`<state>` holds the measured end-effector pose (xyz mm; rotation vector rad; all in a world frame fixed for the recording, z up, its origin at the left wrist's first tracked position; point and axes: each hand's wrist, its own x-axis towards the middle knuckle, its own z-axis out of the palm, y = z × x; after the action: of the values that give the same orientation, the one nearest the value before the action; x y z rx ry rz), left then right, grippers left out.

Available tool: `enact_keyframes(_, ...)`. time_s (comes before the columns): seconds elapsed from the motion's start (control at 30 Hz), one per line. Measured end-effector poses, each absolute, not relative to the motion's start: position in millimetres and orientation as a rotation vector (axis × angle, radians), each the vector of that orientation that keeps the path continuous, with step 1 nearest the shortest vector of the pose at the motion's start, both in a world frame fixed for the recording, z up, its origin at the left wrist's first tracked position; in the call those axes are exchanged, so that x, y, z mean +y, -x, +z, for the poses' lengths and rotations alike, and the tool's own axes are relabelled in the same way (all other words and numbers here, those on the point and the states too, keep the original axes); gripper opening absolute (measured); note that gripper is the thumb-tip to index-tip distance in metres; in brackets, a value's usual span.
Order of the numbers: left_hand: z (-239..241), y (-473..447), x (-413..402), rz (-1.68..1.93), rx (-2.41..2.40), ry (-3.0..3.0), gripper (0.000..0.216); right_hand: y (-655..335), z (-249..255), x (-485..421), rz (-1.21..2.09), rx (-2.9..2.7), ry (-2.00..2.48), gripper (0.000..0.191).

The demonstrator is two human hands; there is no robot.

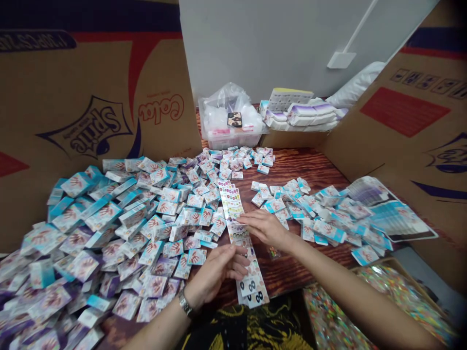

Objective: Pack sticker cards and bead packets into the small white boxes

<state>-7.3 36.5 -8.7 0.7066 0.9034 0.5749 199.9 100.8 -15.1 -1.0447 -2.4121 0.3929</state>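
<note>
A long strip of overlapping sticker sheets (257, 272) with rows of small coloured pictures runs down the middle of the dark wood-patterned table. My right hand (268, 228) lies over the strip from the right, fingers stretched out and close together. Just below it, my left hand (224, 267), with a metal watch on the wrist, hovers at the strip's left edge, fingers loosely extended and holding nothing visible. To the left is a big heap of small printed boxes (105, 216) with hand pictures. A small clear packet of coloured bits (273, 252) lies beside my right forearm.
More small boxes (330, 231) and a fanned stack of printed cards (397, 209) lie on the right. Large cartons (160, 73) stand at both sides. Behind are a plastic bin (233, 141) and a box of packs (292, 138). A carton of colourful packets (339, 311) sits lower right.
</note>
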Motion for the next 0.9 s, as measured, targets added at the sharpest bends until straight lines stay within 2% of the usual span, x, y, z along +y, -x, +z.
enact_keyframes(0.17, -18, 11, 59, 0.913, 1.294, -1.220, 0.037, -196, -18, 96, 0.490, -2.410, 1.025, 0.028)
enact_keyframes(0.3, -25, 9, 75, 0.780, 1.007, -1.205, 0.033, -194, -18, 94, 0.500, -2.422, 1.008, 0.029)
enact_keyframes(0.47, -29, 5, 72, 0.777, 0.807, -0.989, 0.037, -195, -7, 92, 0.682, -2.356, 1.013, 0.036)
enact_keyframes(0.63, -32, 4, 66, 0.794, 0.864, -0.965, 0.046, -192, -3, 89, 0.666, -2.281, 1.136, 0.044)
enact_keyframes(0.77, -24, 6, 70, 0.811, 0.882, -1.156, 0.040, -186, -1, 88, 0.630, -2.160, 1.169, 0.027)
enact_keyframes(0.9, -7, 13, 64, 1.013, 1.222, -1.335, 0.025, -187, 11, 89, 0.405, -2.080, 1.195, 0.016)
